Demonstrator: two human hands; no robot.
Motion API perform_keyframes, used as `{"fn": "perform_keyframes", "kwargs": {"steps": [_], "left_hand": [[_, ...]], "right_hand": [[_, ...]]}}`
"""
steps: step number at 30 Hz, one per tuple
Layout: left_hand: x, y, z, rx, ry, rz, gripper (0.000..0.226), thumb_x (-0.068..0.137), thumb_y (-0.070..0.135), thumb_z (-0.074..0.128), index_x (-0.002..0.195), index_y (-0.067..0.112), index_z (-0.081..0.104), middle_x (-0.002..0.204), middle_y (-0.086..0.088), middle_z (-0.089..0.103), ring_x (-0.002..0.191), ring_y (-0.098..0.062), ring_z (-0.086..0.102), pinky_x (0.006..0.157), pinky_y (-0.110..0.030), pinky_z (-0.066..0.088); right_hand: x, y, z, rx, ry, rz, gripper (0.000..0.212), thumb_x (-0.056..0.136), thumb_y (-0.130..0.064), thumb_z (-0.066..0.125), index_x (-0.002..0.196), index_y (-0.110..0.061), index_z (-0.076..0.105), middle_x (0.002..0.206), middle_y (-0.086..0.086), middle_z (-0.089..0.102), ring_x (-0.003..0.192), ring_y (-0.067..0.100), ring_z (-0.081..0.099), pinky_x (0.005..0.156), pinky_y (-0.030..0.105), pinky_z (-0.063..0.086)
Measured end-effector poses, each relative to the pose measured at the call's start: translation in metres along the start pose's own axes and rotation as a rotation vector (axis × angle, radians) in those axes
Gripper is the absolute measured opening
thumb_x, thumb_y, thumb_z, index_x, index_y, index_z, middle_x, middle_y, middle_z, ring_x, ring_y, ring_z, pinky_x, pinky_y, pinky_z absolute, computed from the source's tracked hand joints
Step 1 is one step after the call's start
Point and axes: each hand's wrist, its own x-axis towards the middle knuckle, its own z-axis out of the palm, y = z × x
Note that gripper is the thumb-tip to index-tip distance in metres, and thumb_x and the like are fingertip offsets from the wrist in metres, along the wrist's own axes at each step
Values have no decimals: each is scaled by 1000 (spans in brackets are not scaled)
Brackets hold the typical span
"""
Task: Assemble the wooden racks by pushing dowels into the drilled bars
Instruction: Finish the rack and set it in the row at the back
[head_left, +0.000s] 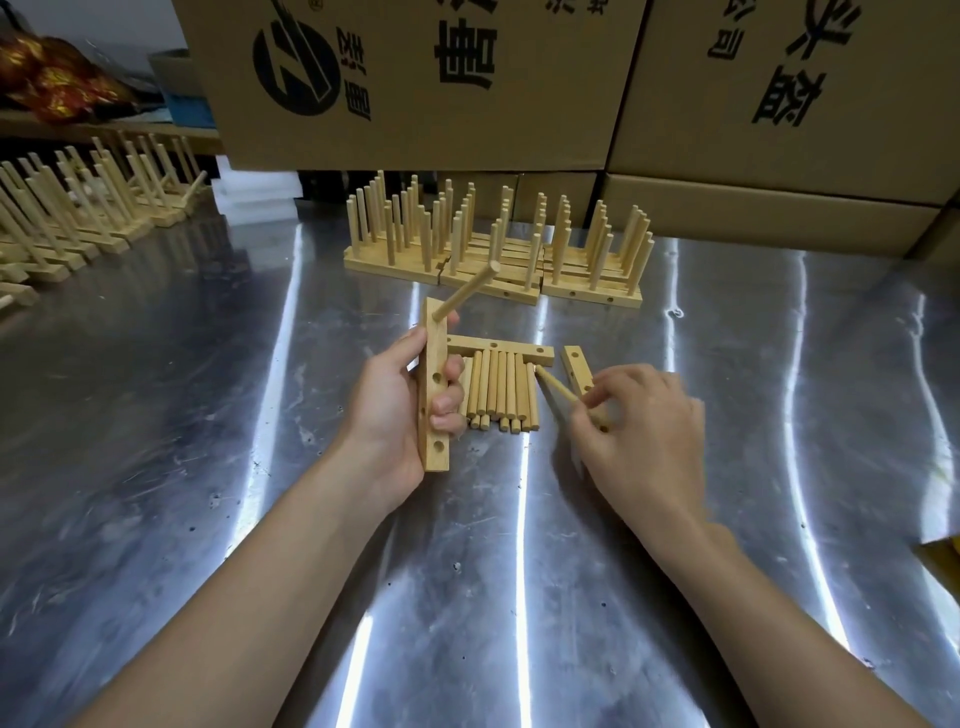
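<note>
While the left hand (395, 410) is gripping a drilled bar (435, 395) upright just above the metal table (260, 415), fingers curled round its edge, one dowel (467, 293) is already sitting in the top hole and sticking out toward the far side, and the holes lower down the bar are showing empty. The right hand (644, 431) is pinching a second dowel (563, 392) between thumb and fingertips, its free tip pointing back at the pile of loose dowels (501, 389) lying side by side between the two hands. A spare bar (498, 347) is lying flat across the far end of that pile, and another bar (577, 366) is resting just to its right. By my judgement the work is standing at the fetch-and-fit step for this bar's second peg, early in this one piece. The next move is calling for carrying the pinched dowel to the next empty hole, lining its end squarely with the bore, and pushing while the left hand is bracing the bar against twisting. Finished racks (493, 249) are standing near the cardboard boxes (415, 78) at the back.
</note>
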Motion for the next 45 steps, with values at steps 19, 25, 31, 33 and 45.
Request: {"fn": "perform_keyframes", "kwargs": {"steps": [19, 25, 31, 33, 45], "left_hand": [[-2, -6, -2, 1, -152, 180, 43, 86, 14, 81, 127, 20, 71, 97, 2, 67, 49, -2, 39, 38, -13, 32], [-3, -7, -1, -26, -154, 156, 41, 87, 13, 80, 126, 20, 73, 98, 2, 65, 50, -3, 41, 38, -13, 33], [-2, -7, 0, 0, -171, 183, 50, 81, 16, 85, 129, 21, 71, 94, 5, 63, 54, -3, 39, 38, -14, 33], [-1, -7, 0, 38, -137, 219, 54, 80, 17, 87, 131, 20, 69, 91, 6, 65, 54, -3, 37, 38, -14, 33], [1, -6, -2, 68, -156, 252, 44, 89, 12, 80, 130, 20, 67, 93, 4, 64, 60, -4, 39, 40, -15, 32]], "right_hand": [[-12, -27, -42, 950, 79, -46, 22, 96, -2, 75, 109, -21, 76, 104, 2, 77, 97, 28, 73, 90, 39, 60], [-12, -25, -42, 908, 67, -56, 23, 95, -1, 76, 107, -22, 75, 102, 1, 76, 97, 28, 72, 88, 43, 60], [-11, -22, -40, 862, 40, -93, 26, 95, -3, 75, 106, -27, 73, 103, 0, 75, 95, 27, 71, 83, 50, 60], [-12, -21, -39, 848, 25, -106, 28, 95, -4, 74, 106, -29, 73, 103, -1, 75, 94, 27, 70, 80, 53, 59], [-14, -27, -37, 836, 7, -115, 20, 90, -15, 84, 102, -29, 78, 97, -6, 77, 83, 21, 70, 73, 40, 58]]}}
